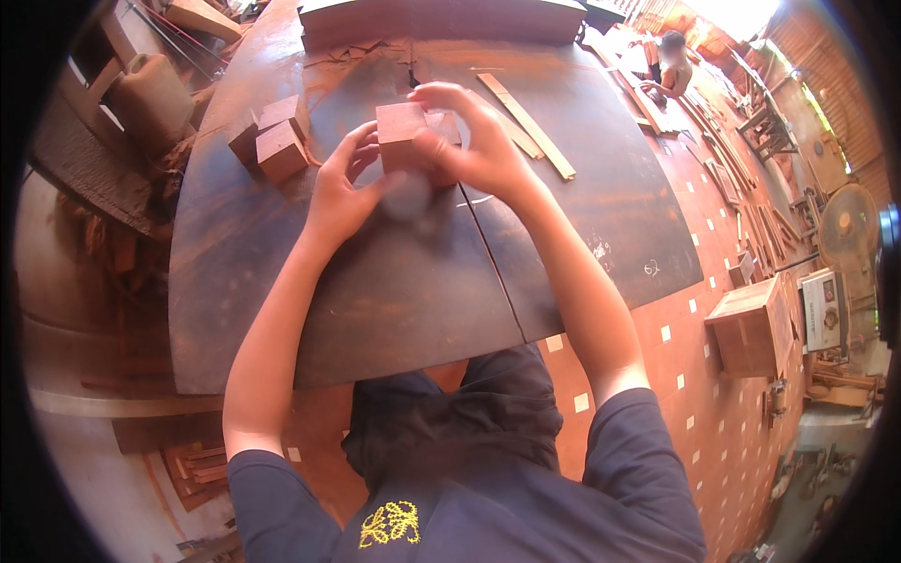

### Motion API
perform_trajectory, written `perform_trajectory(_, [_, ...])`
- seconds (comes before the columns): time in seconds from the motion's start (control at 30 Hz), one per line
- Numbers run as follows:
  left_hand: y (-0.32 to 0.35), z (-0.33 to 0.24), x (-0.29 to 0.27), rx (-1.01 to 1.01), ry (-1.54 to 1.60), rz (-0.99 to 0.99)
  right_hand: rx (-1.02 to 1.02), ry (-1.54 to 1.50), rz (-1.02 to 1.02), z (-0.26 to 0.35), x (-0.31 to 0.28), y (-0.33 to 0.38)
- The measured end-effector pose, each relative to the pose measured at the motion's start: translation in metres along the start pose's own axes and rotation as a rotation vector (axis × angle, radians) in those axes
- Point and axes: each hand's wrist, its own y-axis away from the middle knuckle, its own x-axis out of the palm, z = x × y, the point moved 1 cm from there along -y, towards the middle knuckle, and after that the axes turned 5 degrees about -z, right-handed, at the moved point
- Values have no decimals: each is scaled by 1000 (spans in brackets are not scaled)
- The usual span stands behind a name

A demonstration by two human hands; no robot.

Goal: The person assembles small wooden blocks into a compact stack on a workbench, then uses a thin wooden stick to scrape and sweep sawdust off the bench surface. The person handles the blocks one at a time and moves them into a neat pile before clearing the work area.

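Note:
Two reddish-brown wooden blocks stand side by side near the middle of the dark metal table (375, 291): a left block (400, 124) and a partly hidden right block (445, 126). My right hand (481, 141) grips around the right block, its thumb across the near side and its fingers reaching over the far side. To the left of the pair is my left hand (343, 192), with curved fingers and thumb apart. Its fingertips come close to the left block; whether they touch it I cannot tell. A pale blur covers the spot just below the blocks.
Several similar blocks (282, 150) sit in a cluster at the table's left. Two thin wooden strips (530, 127) lie to the right of my hands. A slot (493, 258) runs through the tabletop. On the right floor stands a wooden box (751, 324); another person (668, 70) works far right.

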Motion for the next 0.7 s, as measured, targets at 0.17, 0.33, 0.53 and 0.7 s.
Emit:
perform_trajectory(0.17, [0,-6,1,-13,-89,-20,100,-97,99,-28,-33,-15])
perform_trajectory(0.33, [2,-7,6,-8,-85,-51,227,182,429,-18,-43,-6])
perform_trajectory(0.53, [2,-3,6,14,-125,-63,236,108,396,-25,-43,-8])
perform_trajectory(0.7, [4,-2,7,89,-161,-77,256,86,394,-29,-39,-3])
